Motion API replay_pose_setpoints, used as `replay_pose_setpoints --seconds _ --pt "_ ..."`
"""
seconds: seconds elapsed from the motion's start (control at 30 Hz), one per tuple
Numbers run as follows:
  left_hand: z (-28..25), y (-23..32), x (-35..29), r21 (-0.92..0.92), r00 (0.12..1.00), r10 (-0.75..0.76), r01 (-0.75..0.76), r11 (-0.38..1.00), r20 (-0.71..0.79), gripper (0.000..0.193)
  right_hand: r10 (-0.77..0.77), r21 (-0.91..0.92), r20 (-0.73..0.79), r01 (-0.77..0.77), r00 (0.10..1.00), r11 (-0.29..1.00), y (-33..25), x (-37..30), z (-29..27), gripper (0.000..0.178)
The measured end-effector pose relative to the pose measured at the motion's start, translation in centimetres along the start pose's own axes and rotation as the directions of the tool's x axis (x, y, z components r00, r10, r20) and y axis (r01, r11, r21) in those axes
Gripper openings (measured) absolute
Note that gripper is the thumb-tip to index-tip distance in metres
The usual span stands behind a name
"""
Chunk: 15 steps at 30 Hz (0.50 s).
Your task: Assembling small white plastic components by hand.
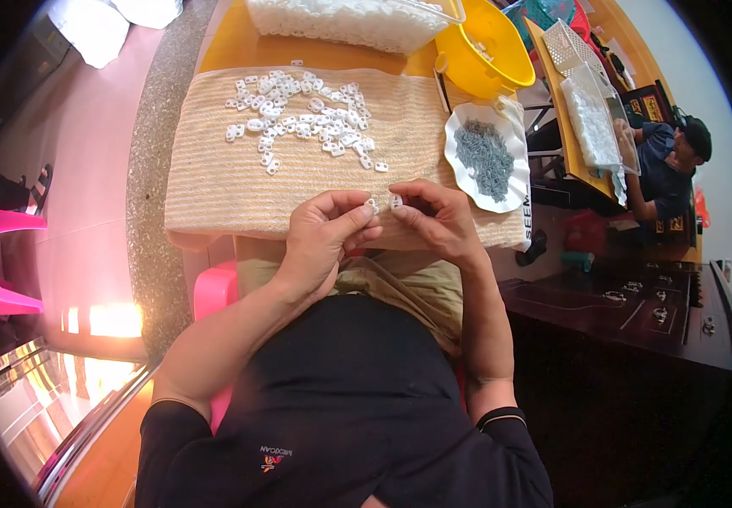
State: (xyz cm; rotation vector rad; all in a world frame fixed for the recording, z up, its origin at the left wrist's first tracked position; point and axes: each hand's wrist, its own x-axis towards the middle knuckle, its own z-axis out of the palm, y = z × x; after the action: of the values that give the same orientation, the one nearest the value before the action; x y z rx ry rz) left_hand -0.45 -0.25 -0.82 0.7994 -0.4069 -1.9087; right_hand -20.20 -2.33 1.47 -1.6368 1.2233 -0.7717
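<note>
Between the thumb and forefinger of my left hand [332, 229] is a small white plastic piece [372, 204]. My right hand [435, 218] pinches another small white plastic piece [396, 201], held close beside the first. Both hands are over the near edge of a beige striped towel [213, 182]. Farther off on the towel lies a loose scatter of white two-holed plastic pieces [332, 127]. To the right, a white scalloped dish [510, 196] holds a heap of small grey metal parts [486, 159].
A clear tub [357, 24] full of white pieces stands at the far edge, beside a yellow basin [488, 51]. At the right, another person [666, 161] sits by a table with a white-filled container [588, 118]. A pink stool [10, 271] is at the left.
</note>
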Motion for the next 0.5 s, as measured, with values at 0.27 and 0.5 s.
replay_pose_setpoints --seconds 0.27,0.5 --pt "0.0 0.0 0.1 0.024 1.0 -0.019 0.019 1.0 -0.007 0.015 0.063 0.237 0.051 -0.074 0.997 0.969 1.2 -0.1 0.2 0.03" --pt "-0.2 0.0 0.0 0.081 1.0 -0.022 0.022 0.997 -0.005 0.015 0.067 0.319 0.058 -0.082 0.996 0.944 1.3 -0.1 0.4 0.03"
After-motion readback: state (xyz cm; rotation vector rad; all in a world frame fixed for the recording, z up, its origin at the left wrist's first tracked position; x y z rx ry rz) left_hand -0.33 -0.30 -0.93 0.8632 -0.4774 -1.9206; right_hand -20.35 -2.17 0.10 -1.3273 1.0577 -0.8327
